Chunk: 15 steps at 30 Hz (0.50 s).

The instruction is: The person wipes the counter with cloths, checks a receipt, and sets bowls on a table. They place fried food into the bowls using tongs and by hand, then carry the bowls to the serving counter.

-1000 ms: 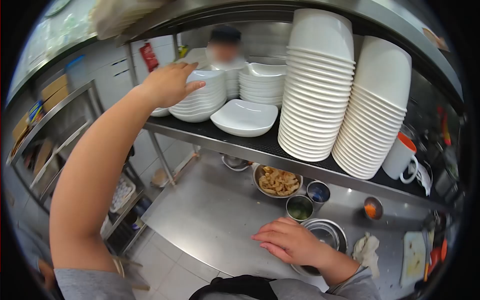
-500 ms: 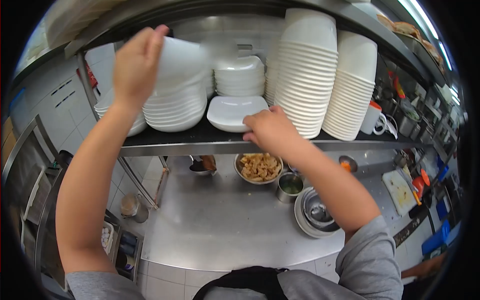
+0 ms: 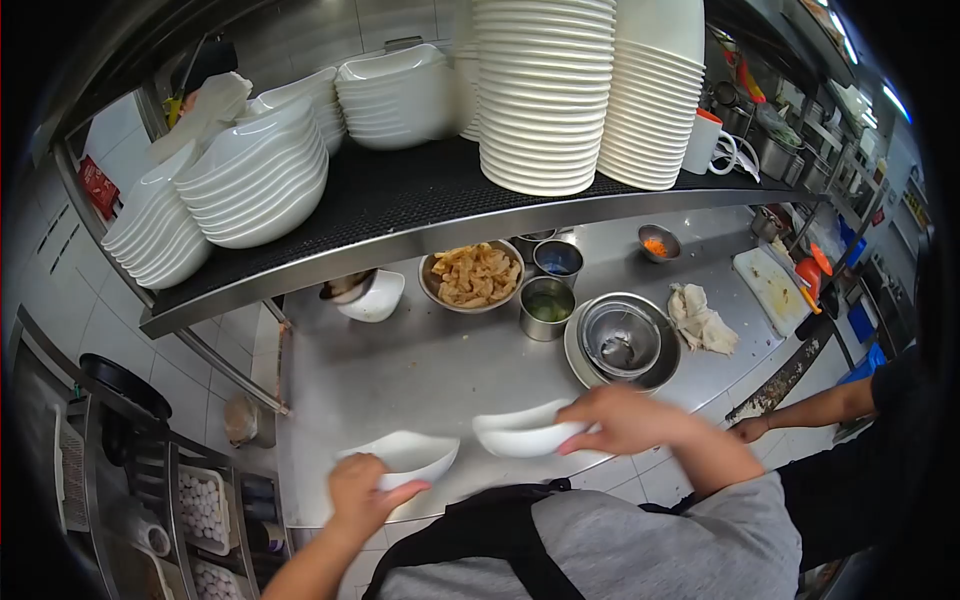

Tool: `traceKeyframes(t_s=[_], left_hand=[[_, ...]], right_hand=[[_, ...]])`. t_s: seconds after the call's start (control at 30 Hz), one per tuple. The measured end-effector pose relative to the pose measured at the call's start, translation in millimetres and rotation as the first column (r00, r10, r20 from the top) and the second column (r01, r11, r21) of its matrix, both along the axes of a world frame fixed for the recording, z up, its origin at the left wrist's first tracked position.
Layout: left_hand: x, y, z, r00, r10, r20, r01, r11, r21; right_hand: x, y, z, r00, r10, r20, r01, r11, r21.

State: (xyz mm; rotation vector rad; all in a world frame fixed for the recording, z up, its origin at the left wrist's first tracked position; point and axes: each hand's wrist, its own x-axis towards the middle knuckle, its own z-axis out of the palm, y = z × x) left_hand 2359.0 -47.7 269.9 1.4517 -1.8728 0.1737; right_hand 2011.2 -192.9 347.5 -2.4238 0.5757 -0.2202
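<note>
My left hand (image 3: 368, 497) grips a white bowl (image 3: 412, 458) by its near left side, low over the front of the steel counter (image 3: 400, 385). Beside it, my right hand (image 3: 625, 425) holds a second white dish (image 3: 522, 432), thumb and fingers closed on its right end. A small gap separates the two pieces, and both look tilted. Just beyond my right hand sit stacked metal bowls (image 3: 620, 338) on a pale plate. Farther back on the counter stands a metal bowl of light brown food pieces (image 3: 476, 276).
Stacks of white bowls (image 3: 255, 180) and tall stacks of white dishes (image 3: 545, 100) stand on the black-matted shelf (image 3: 370, 215). A crumpled cloth (image 3: 702, 320) and a cutting board (image 3: 770, 290) lie to the right. Another person's arm (image 3: 825, 408) reaches in at the right.
Both hands have come down from the shelf to the counter's front, each with a white dish. The view has tilted downward, and another person's arm has come further into view.
</note>
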Motion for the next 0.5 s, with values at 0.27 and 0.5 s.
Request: traceKeyframes(t_s=[0.27, 0.5], left_hand=[[-57, -26, -159, 0.959, 0.042, 0.28, -0.067, 0.994, 0.08], [-98, -16, -176, 0.933, 0.24, 0.269, -0.319, 0.899, 0.302]], right_hand=[[22, -6, -251, 0.986, -0.164, -0.01, 0.134, 0.844, -0.52], [69, -160, -164, 0.994, -0.07, -0.084, 0.041, 0.95, -0.31]])
